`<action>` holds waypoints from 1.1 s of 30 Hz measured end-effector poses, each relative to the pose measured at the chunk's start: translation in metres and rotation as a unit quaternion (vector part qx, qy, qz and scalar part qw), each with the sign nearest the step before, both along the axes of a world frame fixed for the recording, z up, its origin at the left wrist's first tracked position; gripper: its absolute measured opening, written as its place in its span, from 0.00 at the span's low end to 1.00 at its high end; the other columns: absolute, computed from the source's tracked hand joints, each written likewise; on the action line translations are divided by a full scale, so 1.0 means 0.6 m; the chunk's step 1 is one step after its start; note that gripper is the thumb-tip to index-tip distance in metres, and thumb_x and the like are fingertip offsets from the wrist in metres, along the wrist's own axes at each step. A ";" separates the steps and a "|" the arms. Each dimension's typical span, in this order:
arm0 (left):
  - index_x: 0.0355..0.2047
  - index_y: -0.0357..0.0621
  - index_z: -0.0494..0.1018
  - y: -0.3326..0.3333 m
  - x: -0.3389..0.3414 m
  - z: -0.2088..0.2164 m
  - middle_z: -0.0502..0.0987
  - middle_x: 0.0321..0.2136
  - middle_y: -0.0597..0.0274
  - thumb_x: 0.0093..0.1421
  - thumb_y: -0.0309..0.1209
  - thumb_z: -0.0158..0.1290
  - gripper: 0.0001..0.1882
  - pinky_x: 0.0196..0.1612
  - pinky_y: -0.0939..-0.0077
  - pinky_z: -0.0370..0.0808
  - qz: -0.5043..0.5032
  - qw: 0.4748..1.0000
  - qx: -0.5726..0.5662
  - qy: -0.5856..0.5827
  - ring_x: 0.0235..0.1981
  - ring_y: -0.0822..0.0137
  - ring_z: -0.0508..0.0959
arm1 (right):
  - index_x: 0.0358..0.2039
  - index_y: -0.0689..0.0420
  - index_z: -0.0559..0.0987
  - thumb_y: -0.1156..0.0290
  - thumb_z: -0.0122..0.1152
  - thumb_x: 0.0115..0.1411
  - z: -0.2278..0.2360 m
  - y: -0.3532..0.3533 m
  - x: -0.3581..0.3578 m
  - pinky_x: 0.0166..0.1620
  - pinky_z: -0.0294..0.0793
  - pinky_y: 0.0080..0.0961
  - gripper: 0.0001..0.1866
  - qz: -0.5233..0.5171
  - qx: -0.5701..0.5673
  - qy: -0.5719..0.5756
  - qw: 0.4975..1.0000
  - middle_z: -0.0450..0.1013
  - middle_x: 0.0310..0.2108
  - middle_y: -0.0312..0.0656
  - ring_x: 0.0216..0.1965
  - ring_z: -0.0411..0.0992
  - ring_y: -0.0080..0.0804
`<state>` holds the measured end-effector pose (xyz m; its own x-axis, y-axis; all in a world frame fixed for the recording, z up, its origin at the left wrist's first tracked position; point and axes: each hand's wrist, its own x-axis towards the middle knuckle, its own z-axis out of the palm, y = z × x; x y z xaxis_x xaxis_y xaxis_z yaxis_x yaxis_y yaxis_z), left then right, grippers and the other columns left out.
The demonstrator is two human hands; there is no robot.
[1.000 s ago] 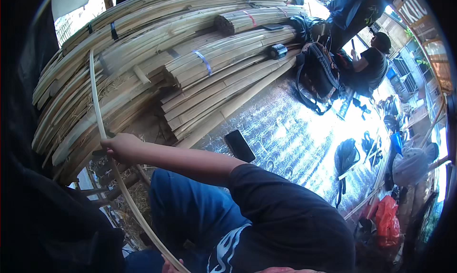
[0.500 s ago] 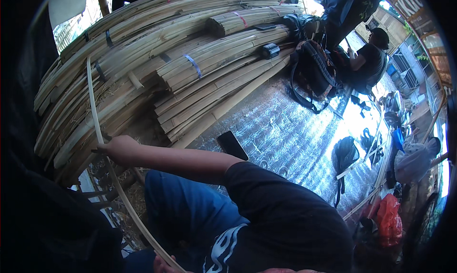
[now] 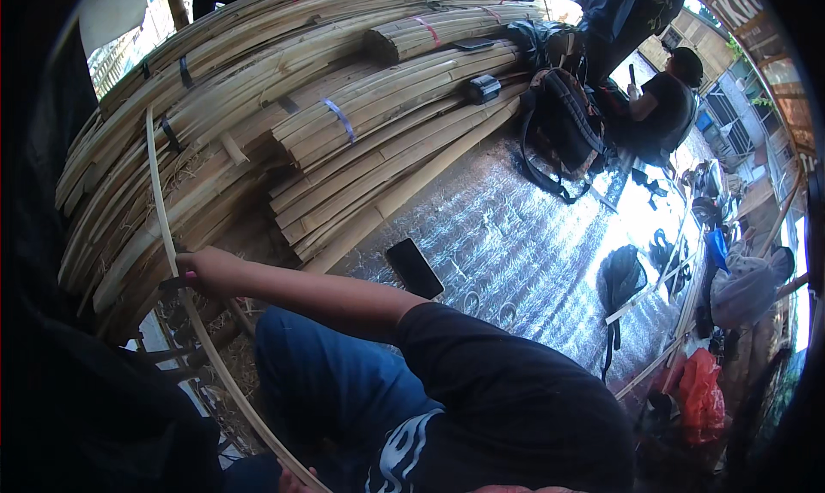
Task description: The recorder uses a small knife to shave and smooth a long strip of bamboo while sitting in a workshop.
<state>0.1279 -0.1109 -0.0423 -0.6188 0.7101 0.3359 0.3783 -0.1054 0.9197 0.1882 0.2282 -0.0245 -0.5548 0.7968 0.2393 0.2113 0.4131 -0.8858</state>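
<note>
Item: bamboo strip (image 3: 163, 209), long, thin, pale, bowed; it is run from in front of the stacked bamboo at upper left, down through one hand and on toward the lower edge of the view

Hold: the strip is gripped about its middle by the right hand (image 3: 202, 271), fingers closed round it, the arm being stretched across the body to the left. A second hand (image 3: 296, 478), judged to be the left, is seen only as a sliver at the bottom edge beside the strip's lower end; whether it is closed on the strip cannot be told

Handling, as judged: the bend is best kept even, with both ends steadied, the grip firm but sliding, and fingers kept off the sharp split edges

Surroundings: bundles of split bamboo (image 3: 361, 124), tied and heaped, behind the strip; a dark phone (image 3: 414, 268) lying on the shiny patterned mat (image 3: 516, 252); backpacks (image 3: 563, 119) beyond; a seated person (image 3: 662, 106) farther right

Obscured: the strip's lower end is cut off; the left margin is lost in shadow; the small dark thing at the right hand cannot be identified; the far right is overexposed
</note>
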 end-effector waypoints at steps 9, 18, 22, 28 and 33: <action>0.42 0.32 0.62 0.003 0.002 0.001 0.67 0.47 0.37 0.62 0.34 0.44 0.15 0.36 0.69 0.82 -0.005 1.000 -0.007 0.000 0.50 0.44 0.72 | 0.37 0.53 0.71 0.68 0.56 0.58 -0.025 0.004 -0.047 0.35 0.71 0.45 0.08 -0.051 0.044 -0.052 0.996 0.73 0.26 0.50 0.32 0.74 0.52; 0.42 0.32 0.62 -0.004 0.002 0.003 0.66 0.47 0.37 0.63 0.34 0.43 0.15 0.37 0.69 0.82 -0.008 1.000 -0.009 -0.005 0.50 0.44 0.72 | 0.37 0.53 0.75 0.66 0.58 0.57 -0.047 0.001 -0.039 0.36 0.72 0.42 0.08 -0.030 0.034 0.008 0.999 0.75 0.27 0.50 0.33 0.74 0.52; 0.43 0.32 0.62 -0.013 0.000 0.003 0.66 0.48 0.37 0.63 0.34 0.43 0.15 0.37 0.69 0.82 -0.008 1.000 -0.006 -0.004 0.50 0.44 0.72 | 0.32 0.54 0.73 0.58 0.56 0.59 -0.019 0.010 -0.035 0.36 0.72 0.42 0.12 -0.061 -0.025 0.023 0.998 0.73 0.26 0.49 0.33 0.74 0.52; 0.43 0.32 0.62 -0.014 -0.001 0.006 0.66 0.48 0.37 0.63 0.33 0.43 0.15 0.37 0.70 0.82 -0.004 1.000 -0.007 -0.006 0.50 0.44 0.72 | 0.33 0.53 0.71 0.67 0.54 0.58 -0.019 0.003 -0.038 0.33 0.69 0.47 0.06 -0.074 0.047 -0.025 0.996 0.72 0.24 0.49 0.31 0.73 0.55; 0.43 0.32 0.62 -0.018 -0.006 0.006 0.66 0.48 0.37 0.63 0.33 0.43 0.15 0.37 0.70 0.82 -0.005 1.000 -0.007 -0.010 0.50 0.45 0.72 | 0.34 0.53 0.71 0.68 0.53 0.58 -0.022 -0.005 -0.049 0.34 0.69 0.48 0.05 -0.042 0.086 -0.088 0.992 0.73 0.24 0.50 0.31 0.73 0.55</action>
<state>0.1241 -0.1217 -0.0385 -0.6187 0.7206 0.3129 0.3590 -0.0949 0.9285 0.1587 0.2253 -0.0375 -0.5336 0.7976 0.2811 0.3956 0.5292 -0.7506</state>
